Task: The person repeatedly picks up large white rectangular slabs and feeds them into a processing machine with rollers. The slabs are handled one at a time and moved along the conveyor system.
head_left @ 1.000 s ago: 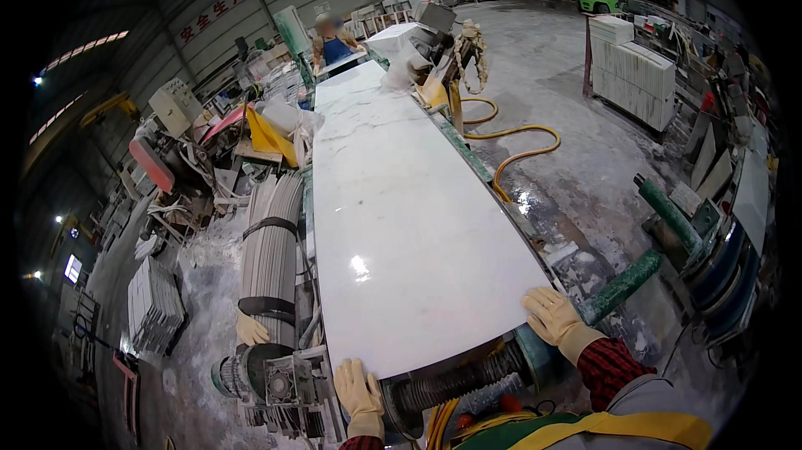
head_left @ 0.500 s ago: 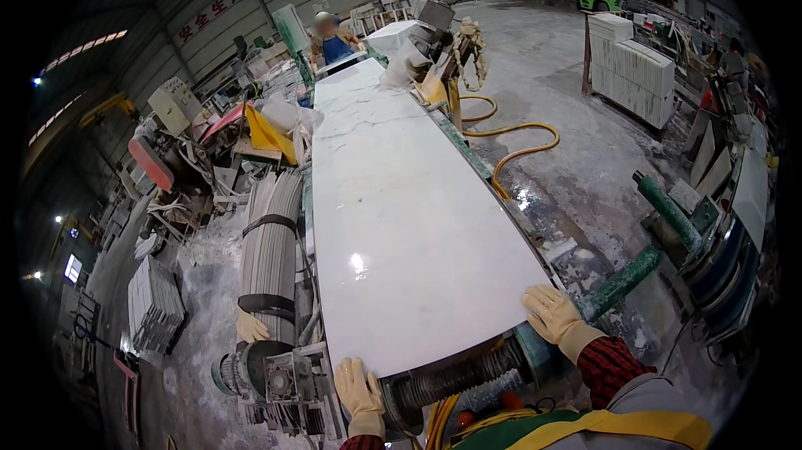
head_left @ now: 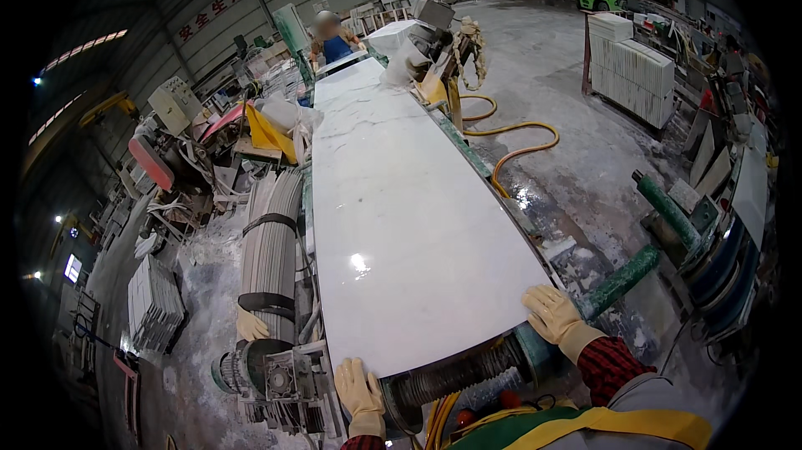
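A long white polished stone slab (head_left: 409, 224), with grey veining toward its far end, stretches away from me over a roller machine. My left hand (head_left: 361, 396), in a cream rubber glove, rests at the slab's near left corner with its fingers extended. At the near right corner lies my right hand (head_left: 555, 319), gloved alike, its fingers spread flat at the edge. Below the near edge, between both hands, a dark ribbed roller (head_left: 459, 375) shows. Whether any fingertips curl under the slab is hidden.
Beyond the slab's far end stands a person in a blue apron (head_left: 338, 49). A bundle of strips (head_left: 271, 241), a motor (head_left: 280, 379) and a loose glove (head_left: 251, 325) lie left. Green roller arms (head_left: 622, 279) jut out right, near a yellow hose (head_left: 526, 127) and stacked slabs (head_left: 631, 74).
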Demonstrator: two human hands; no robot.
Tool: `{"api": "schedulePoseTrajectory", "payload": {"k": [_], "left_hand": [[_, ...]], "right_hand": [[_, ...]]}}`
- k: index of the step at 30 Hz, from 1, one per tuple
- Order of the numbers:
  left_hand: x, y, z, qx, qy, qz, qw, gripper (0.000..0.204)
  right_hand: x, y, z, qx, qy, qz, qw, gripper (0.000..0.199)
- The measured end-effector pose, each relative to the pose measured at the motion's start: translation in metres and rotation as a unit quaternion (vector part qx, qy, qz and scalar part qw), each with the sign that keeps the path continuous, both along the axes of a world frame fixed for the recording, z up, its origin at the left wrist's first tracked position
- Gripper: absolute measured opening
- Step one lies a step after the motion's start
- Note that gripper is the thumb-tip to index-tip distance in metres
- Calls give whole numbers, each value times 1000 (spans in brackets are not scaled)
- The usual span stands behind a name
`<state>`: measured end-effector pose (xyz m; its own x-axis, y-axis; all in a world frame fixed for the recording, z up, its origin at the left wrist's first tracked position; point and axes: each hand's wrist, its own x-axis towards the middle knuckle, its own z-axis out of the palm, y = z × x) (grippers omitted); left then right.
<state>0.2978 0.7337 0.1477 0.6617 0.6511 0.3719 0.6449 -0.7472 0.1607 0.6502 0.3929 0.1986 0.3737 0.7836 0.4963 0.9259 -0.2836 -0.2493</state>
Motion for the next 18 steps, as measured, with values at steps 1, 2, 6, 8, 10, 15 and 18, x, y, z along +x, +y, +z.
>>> {"api": "schedulePoseTrajectory", "payload": {"k": [1, 2, 6, 8, 10, 15, 18], "left_hand": [[-1, 0, -1, 2, -2, -1, 1000, 51], [-2, 0, -2, 3, -3, -3, 1000, 51], [-2, -2, -1, 2, 0, -1, 1000, 50], [-4, -2, -2, 6, -3, -11, 1000, 50], [-6, -2, -4, 10, -4, -13, 1000, 49], [-6, -3, -5, 10, -7, -16, 1000, 48], [-8, -4, -6, 19, -4, -10, 1000, 48]], "right_hand": [[-1, 0, 0, 7, -7, -1, 1000, 33], [-1, 0, -1, 14, -14, -2, 1000, 33], [0, -5, -9, -6, 0, -3, 1000, 37], [0, -7, -15, 2, -14, -8, 1000, 38], [0, -9, -16, -10, -2, -7, 1000, 39], [-2, -9, -14, -12, -4, -10, 1000, 38], [-4, -9, -8, -5, -5, -9, 1000, 37]]}}
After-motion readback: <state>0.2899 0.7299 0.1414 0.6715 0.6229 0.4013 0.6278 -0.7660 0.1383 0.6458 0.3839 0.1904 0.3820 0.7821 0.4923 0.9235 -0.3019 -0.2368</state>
